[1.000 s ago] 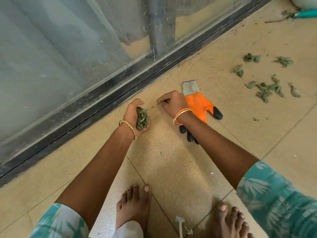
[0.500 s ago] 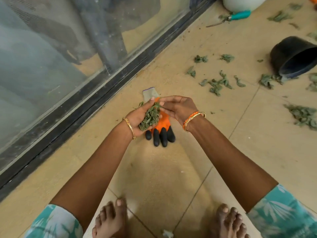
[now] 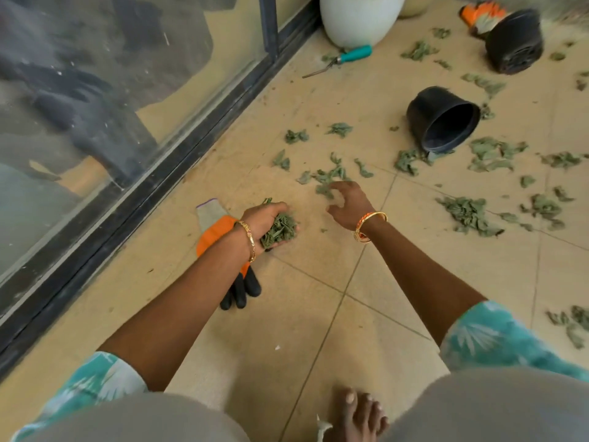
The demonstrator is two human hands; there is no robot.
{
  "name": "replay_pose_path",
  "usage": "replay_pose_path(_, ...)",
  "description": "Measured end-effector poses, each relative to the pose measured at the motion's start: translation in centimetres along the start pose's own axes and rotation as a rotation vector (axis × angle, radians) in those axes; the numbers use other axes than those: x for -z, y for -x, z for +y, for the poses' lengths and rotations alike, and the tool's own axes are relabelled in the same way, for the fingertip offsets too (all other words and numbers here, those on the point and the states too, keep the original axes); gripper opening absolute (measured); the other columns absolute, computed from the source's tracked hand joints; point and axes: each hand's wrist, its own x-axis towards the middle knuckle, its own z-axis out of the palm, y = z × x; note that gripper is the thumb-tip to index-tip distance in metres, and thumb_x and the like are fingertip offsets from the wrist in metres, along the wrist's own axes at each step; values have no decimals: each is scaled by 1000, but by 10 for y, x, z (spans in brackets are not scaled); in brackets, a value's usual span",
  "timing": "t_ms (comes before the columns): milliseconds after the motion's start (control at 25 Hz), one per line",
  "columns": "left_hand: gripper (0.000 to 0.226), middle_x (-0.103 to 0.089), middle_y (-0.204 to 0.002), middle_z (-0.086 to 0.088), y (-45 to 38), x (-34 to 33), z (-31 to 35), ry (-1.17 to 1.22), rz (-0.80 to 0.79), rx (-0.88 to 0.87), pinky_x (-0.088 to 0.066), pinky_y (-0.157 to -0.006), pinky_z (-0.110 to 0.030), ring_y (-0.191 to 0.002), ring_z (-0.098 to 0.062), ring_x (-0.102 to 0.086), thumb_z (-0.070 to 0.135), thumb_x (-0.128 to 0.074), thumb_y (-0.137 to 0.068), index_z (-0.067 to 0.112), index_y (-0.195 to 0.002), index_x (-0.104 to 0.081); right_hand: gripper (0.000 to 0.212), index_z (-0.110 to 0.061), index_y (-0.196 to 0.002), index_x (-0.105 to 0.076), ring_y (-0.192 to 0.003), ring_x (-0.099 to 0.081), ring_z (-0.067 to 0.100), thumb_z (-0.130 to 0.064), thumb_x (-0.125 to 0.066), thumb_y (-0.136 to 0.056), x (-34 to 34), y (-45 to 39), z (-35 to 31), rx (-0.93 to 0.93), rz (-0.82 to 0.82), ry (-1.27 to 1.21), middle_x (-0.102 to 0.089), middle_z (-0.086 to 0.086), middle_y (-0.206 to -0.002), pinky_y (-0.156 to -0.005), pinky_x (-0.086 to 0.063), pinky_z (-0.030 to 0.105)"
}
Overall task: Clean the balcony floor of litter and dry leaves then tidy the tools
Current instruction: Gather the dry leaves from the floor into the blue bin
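My left hand (image 3: 266, 220) grips a bunch of dry green leaves (image 3: 279, 230) low over the tiled floor. Under that wrist lies an orange and black work glove (image 3: 213, 232). My right hand (image 3: 349, 202) hovers with its fingers spread and loosely bent, holding nothing, just short of a small scatter of leaves (image 3: 328, 177). More dry leaves (image 3: 467, 212) lie spread over the tiles to the right. A teal-handled garden tool (image 3: 345, 57) lies near the white pot. A second orange glove (image 3: 478, 17) lies at the far right.
A black pot (image 3: 443, 119) lies on its side among the leaves, and another black pot (image 3: 514, 41) lies beyond it. A white planter (image 3: 358, 19) stands by the glass door, whose dark track (image 3: 178, 167) runs along the left. My bare foot (image 3: 358, 416) is at the bottom.
My right hand has left the bunch and moved right toward the loose leaves. The left hand keeps its bunch. The view has swung right, showing the pots and more leaves.
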Motion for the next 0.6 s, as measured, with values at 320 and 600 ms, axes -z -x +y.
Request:
replay_pose_path(320, 7, -63, -71, -9, -5, -13, 16, -61, 131, -46, -48, -44, -22, -48, -18, -64, 11, -60, -86, 8, -80, -61, 40, 2, -124, -56, -124, -43, 39, 10, -45, -87, -20, -26, 27, 376, 112, 379, -50, 23, -132, -96, -45, 46)
replay_pose_path(600, 13, -62, -81, -14, -28, -28, 31, -191, 85, -3, -45, -38, -20, -51, -19, -64, 19, -65, -83, 10, -84, -56, 19, 3, -90, -72, -86, -65, 30, 8, -58, -79, 6, -14, 26, 225, 325, -75, -70, 19, -90, -78, -49, 30)
